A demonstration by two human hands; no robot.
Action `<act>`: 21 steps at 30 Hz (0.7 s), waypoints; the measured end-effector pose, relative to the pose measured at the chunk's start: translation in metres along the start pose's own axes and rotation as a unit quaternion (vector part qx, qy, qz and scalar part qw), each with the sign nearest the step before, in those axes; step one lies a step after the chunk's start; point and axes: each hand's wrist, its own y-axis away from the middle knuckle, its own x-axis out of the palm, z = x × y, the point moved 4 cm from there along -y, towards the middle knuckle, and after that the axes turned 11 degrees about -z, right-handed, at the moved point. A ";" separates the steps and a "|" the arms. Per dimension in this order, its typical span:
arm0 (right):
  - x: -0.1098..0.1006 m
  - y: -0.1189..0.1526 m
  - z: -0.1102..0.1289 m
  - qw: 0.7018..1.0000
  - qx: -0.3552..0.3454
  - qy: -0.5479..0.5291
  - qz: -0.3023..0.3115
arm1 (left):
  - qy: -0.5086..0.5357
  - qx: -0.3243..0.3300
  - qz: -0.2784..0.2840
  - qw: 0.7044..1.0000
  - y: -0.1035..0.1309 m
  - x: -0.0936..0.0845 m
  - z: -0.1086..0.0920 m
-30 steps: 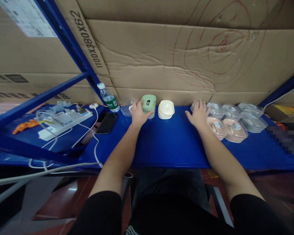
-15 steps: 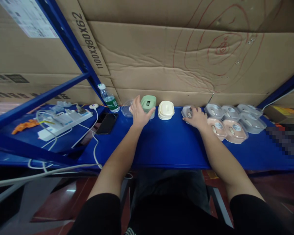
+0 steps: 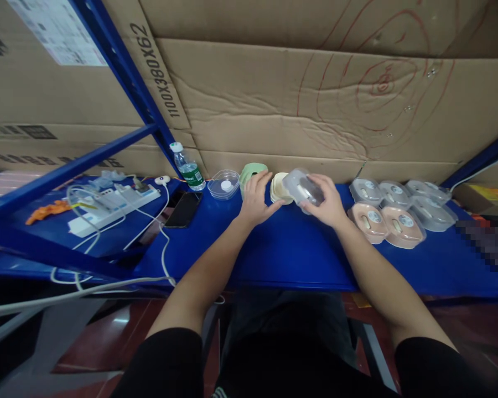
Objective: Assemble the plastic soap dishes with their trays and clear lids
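Since half a second ago, the grey rounded-square plastic box with clear lid (image 3: pixel 297 185) has moved leftward, together with the right hand (image 3: pixel 326 200), and now it is tilted. The right hand holds this box by its right side, thumb in front and fingers behind. The box partly covers the view of the stack of cream-coloured, rounded-square pieces (image 3: pixel 277 190); whether they touch, I cannot tell. The left hand (image 3: pixel 255 203) has also come a little to the right; it is wide, with the thumb apart, and it partly hides the pale green box (image 3: pixel 249 170). I cannot tell if it touches this box.

Near the back edge of the blue desk (image 3: pixel 290 260), further left, there is a shallow clear plastic container (image 3: pixel 221 190), where a round white piece shows. Beside it, a clear bottle with white cap and green label (image 3: pixel 190 170) has some clear liquid inside. Toward the desk's right end, four grey lidded boxes (image 3: pixel 364 190) stand behind and beside two pink lidded boxes (image 3: pixel 403 224); their contents are not readable.
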 end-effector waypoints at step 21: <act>0.020 0.011 0.016 0.855 0.324 -0.393 0.100 | 0.068 0.100 0.064 0.991 -0.006 -0.008 -0.036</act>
